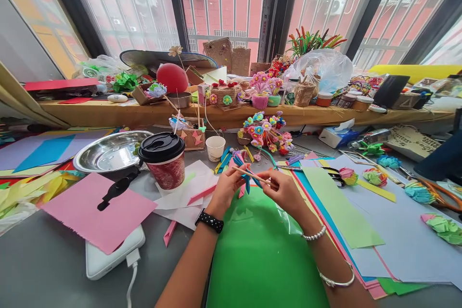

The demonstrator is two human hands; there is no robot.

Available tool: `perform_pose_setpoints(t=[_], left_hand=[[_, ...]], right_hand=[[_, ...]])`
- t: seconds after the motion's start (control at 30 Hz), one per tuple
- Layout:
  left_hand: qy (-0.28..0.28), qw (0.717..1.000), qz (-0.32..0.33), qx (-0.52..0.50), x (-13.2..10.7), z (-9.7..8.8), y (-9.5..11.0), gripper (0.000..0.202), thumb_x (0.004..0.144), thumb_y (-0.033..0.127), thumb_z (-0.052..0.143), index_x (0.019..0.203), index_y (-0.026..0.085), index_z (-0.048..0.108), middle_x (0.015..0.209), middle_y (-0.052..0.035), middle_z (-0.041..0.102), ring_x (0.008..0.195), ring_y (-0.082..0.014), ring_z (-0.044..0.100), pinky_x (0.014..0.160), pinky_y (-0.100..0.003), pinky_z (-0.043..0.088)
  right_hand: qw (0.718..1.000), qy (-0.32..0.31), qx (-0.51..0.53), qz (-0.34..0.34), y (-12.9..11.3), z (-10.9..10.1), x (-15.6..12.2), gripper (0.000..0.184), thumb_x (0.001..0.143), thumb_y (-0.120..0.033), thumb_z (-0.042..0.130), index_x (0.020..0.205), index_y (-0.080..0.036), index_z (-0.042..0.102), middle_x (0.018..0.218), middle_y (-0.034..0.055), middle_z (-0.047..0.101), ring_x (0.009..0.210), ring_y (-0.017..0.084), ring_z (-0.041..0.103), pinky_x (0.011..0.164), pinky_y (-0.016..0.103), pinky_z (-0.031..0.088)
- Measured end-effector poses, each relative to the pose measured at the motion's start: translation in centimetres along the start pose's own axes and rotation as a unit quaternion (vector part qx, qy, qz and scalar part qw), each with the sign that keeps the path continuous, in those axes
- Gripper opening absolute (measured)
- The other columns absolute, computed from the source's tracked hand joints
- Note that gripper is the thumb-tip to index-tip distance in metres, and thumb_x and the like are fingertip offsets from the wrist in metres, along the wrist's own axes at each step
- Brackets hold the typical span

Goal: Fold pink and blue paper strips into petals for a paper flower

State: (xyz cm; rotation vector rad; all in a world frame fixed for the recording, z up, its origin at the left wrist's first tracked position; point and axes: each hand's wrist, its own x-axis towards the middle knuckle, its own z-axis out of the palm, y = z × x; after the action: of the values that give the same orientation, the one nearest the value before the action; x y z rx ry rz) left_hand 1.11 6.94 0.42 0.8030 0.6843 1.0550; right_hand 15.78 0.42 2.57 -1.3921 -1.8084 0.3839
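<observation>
Both my hands meet above a green sheet [260, 255] at the table's middle. My left hand [227, 186], with a black watch on its wrist, is closed around a thin wooden stick [252, 176] and a blue folded paper piece [242, 167] on it. My right hand [283, 191], with bracelets on the wrist, pinches the stick's right end. The stick lies almost level between the two hands.
A red paper cup with a black lid [164, 159] stands left of my hands beside a steel bowl [108, 151]. A pink sheet [96, 211] and a white power bank [111, 255] lie front left. Coloured paper stacks [361, 221], paper flowers [267, 132] and a cluttered sill [231, 113] surround me.
</observation>
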Motion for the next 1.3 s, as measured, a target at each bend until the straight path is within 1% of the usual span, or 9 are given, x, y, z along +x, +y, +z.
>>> perform_pose_setpoints(t=[0.23,0.33,0.5,0.77,0.83,1.0,1.07,1.17,1.3], left_hand=[[-0.001,0.999,-0.022,0.045,-0.2,0.1,0.3,0.021,0.054,0.028,0.072,0.068,0.014,0.066,0.075,-0.0052,0.064,0.066,-0.0101,0.057,0.059,-0.018,0.046],[-0.029,0.995,-0.037,0.093,-0.5,0.2,0.6,0.026,0.053,0.032,0.072,0.070,0.012,0.066,0.075,-0.0061,0.064,0.067,-0.0112,0.058,0.060,-0.019,0.047],[-0.061,0.982,-0.087,0.157,-0.9,0.5,1.3,0.029,0.055,0.033,0.071,0.069,0.010,0.065,0.070,-0.0071,0.064,0.061,-0.0108,0.058,0.056,-0.019,0.045],[-0.129,0.963,-0.140,0.192,-1.5,0.3,2.1,0.027,0.058,0.033,0.070,0.069,0.010,0.066,0.073,-0.0089,0.066,0.064,-0.0126,0.060,0.056,-0.020,0.044],[-0.113,0.968,-0.146,0.169,-1.4,0.3,1.9,0.025,0.057,0.033,0.070,0.068,0.010,0.066,0.069,-0.0068,0.065,0.058,-0.0100,0.058,0.054,-0.018,0.043],[-0.021,0.988,-0.101,0.113,-1.0,0.9,1.0,0.022,0.053,0.028,0.073,0.067,0.013,0.064,0.070,-0.0034,0.063,0.057,-0.0074,0.057,0.053,-0.016,0.044],[0.000,0.993,-0.077,0.089,-0.9,1.0,0.8,0.022,0.053,0.027,0.073,0.068,0.013,0.063,0.073,-0.0033,0.064,0.062,-0.0086,0.058,0.057,-0.018,0.046],[0.017,0.997,-0.041,0.062,-0.7,0.9,0.6,0.024,0.054,0.026,0.073,0.072,0.013,0.063,0.076,-0.0035,0.064,0.066,-0.0095,0.059,0.062,-0.018,0.047],[0.048,0.999,0.001,0.002,-0.4,0.6,0.4,0.025,0.051,0.023,0.075,0.070,0.012,0.061,0.070,-0.0012,0.063,0.063,-0.0087,0.059,0.063,-0.019,0.047]], right_hand=[[0.998,0.022,-0.048,-0.040,0.6,0.3,-0.1,0.015,0.076,-0.017,0.049,0.086,-0.017,0.059,0.076,0.0032,0.061,0.061,0.013,0.052,0.051,0.022,0.038],[0.997,0.043,-0.044,-0.041,0.8,0.0,-0.1,0.011,0.078,-0.022,0.050,0.081,-0.017,0.059,0.073,0.0032,0.060,0.062,0.014,0.052,0.054,0.023,0.039],[0.996,0.084,0.011,-0.015,0.7,-0.7,0.0,0.016,0.077,-0.031,0.053,0.081,-0.018,0.062,0.072,0.0030,0.061,0.061,0.013,0.053,0.054,0.023,0.040],[0.997,0.060,0.058,0.004,0.4,-0.8,0.0,0.019,0.074,-0.037,0.057,0.079,-0.020,0.065,0.070,0.0026,0.062,0.059,0.014,0.052,0.051,0.024,0.039],[0.997,0.056,0.051,0.008,0.5,-0.7,0.0,0.020,0.074,-0.037,0.056,0.079,-0.019,0.064,0.072,0.0030,0.062,0.060,0.014,0.053,0.052,0.024,0.039],[0.993,0.103,0.006,0.048,0.9,-0.3,0.0,0.038,0.074,-0.039,0.056,0.104,-0.017,0.050,0.064,-0.0007,0.056,0.051,0.012,0.049,0.049,0.022,0.038],[0.992,0.110,0.010,0.055,0.9,-0.2,0.0,0.035,0.073,-0.041,0.055,0.097,-0.016,0.049,0.063,-0.0011,0.055,0.050,0.012,0.048,0.048,0.022,0.037],[0.994,0.094,0.003,0.058,0.8,-0.3,0.1,0.026,0.076,-0.044,0.051,0.076,-0.018,0.052,0.059,-0.0013,0.054,0.048,0.011,0.046,0.045,0.021,0.035],[0.990,0.123,-0.003,0.074,0.7,-0.4,0.0,0.029,0.074,-0.046,0.052,0.079,-0.018,0.054,0.065,0.0013,0.059,0.049,0.012,0.046,0.044,0.022,0.034]])
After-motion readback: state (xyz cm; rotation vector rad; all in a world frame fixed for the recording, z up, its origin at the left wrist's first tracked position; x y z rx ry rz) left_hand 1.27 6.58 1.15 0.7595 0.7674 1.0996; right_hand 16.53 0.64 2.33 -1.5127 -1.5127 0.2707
